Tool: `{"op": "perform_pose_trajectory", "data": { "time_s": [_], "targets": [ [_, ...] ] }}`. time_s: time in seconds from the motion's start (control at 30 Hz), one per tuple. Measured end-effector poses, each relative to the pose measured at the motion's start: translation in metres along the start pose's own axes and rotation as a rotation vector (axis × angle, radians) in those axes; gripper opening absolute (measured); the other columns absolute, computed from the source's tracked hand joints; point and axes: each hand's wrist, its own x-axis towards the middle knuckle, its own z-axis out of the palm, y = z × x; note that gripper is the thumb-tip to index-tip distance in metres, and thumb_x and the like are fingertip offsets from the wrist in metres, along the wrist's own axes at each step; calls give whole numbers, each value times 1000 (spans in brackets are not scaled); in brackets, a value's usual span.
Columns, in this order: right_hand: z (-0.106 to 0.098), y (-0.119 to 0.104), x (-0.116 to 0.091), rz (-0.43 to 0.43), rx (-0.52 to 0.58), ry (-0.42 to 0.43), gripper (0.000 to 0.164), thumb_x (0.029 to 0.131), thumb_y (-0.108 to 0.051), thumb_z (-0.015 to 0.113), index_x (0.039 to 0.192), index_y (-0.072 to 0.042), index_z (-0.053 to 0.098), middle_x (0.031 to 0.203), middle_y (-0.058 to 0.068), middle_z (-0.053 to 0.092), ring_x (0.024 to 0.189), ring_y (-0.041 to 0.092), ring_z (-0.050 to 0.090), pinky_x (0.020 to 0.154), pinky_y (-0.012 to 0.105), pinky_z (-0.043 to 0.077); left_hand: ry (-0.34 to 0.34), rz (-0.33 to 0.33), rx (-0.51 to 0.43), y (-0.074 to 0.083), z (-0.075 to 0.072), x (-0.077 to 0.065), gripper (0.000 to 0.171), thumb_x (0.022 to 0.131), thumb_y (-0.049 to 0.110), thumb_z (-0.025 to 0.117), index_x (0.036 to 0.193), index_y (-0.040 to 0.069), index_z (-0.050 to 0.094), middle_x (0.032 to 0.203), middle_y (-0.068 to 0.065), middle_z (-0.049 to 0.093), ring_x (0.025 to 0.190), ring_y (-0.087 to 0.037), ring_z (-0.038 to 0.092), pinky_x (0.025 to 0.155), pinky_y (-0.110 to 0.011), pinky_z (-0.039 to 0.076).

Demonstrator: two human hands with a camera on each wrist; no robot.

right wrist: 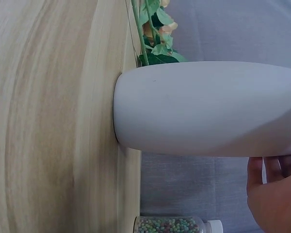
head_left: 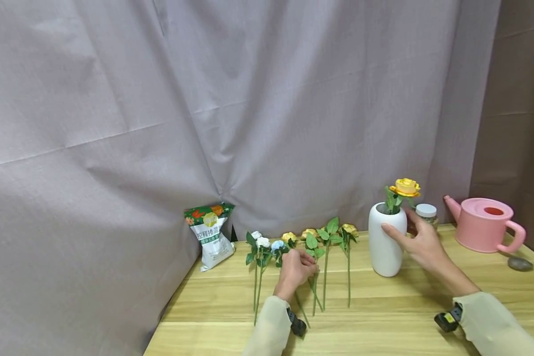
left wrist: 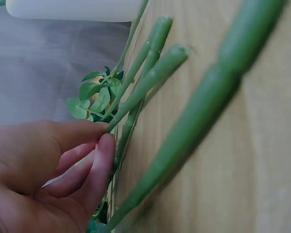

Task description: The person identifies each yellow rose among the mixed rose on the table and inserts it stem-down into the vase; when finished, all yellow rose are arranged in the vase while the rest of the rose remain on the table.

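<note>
A white vase (head_left: 384,242) stands upright on the table with one yellow rose (head_left: 405,188) in its mouth. My right hand (head_left: 422,244) holds it near the top, thumb across the front and fingers at the far side, as the right wrist view (right wrist: 276,189) also has it. Among the flowers lying on the table, my left hand (head_left: 295,269) pinches a green flower stem (left wrist: 140,92) between thumb and fingertips. The bloom on that stem is hidden. Other stems cross close beside it. White roses (head_left: 262,242) and a blue rose (head_left: 277,245) lie left of this hand, yellow roses (head_left: 349,229) to its right.
A fertilizer bag (head_left: 213,237) leans at the back left by the grey curtain (head_left: 293,99). Behind the vase stands a white-lidded jar (head_left: 426,211) of coloured pellets. A pink watering can (head_left: 482,225) and a grey stone (head_left: 519,264) are at the right.
</note>
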Motion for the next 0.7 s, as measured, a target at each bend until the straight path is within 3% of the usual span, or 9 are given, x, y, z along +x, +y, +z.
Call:
{"op": "perform_pose_trajectory", "data": {
  "time_s": [0.3,0.57,0.7],
  "targets": [
    [1,-1,2,-1,0,6,69,95,-34,70,152,-9,40,136,21,58,99,-18,49,79,4,45,-15,-13,-148,2,-2,7,10,84,10,81,93,9,78,77,3,74,62,-12,71,58,-26,60],
    [1,-2,1,7,9,-8,72,96,-34,69,154,-8,37,138,21,57,100,-18,48,79,4,45,56,85,-115,6,-3,10,8,86,17,80,94,14,78,83,8,76,70,0,69,66,-17,57],
    [0,-2,0,12,9,-9,74,96,-35,69,155,-8,35,140,21,55,100,-18,48,80,5,45,104,123,-174,10,-3,12,10,88,16,79,98,14,77,87,5,78,74,-2,71,67,-18,58]
  ]
}}
